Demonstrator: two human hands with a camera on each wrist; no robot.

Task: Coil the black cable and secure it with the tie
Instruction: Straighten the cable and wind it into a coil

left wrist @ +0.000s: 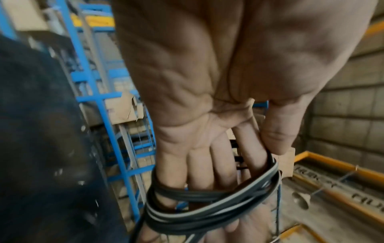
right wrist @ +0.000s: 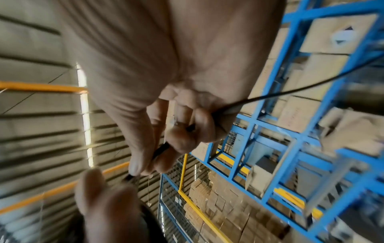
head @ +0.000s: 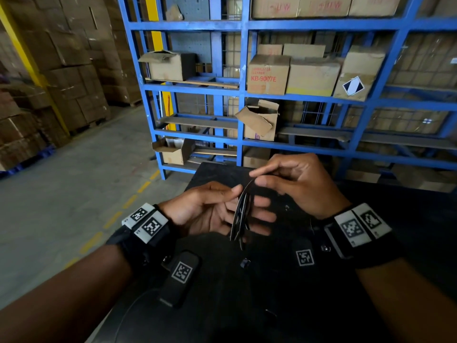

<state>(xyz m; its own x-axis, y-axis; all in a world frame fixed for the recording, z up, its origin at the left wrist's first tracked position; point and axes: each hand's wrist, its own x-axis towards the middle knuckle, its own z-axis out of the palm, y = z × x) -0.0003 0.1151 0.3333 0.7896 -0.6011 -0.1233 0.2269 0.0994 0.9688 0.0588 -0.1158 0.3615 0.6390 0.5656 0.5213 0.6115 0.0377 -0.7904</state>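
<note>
The black cable (head: 241, 214) is wound in several loops around the straight fingers of my left hand (head: 222, 206), just above the black table (head: 371, 243). In the left wrist view the cable's loops (left wrist: 207, 207) circle all four fingers, and the thumb (left wrist: 278, 131) presses the loops against the index finger. My right hand (head: 257, 177) pinches the cable at the top of the coil between thumb and forefinger. In the right wrist view the right hand (right wrist: 158, 156) holds a loose strand of the cable (right wrist: 290, 92) that trails off to the right. I cannot make out a tie.
A blue steel rack (head: 242, 100) with cardboard boxes (head: 268, 75) stands right behind the table. Stacked cartons (head: 61, 70) line the left wall beyond a concrete floor (head: 74, 194) with a dashed yellow line. A small dark object (head: 244, 263) lies on the table below the coil.
</note>
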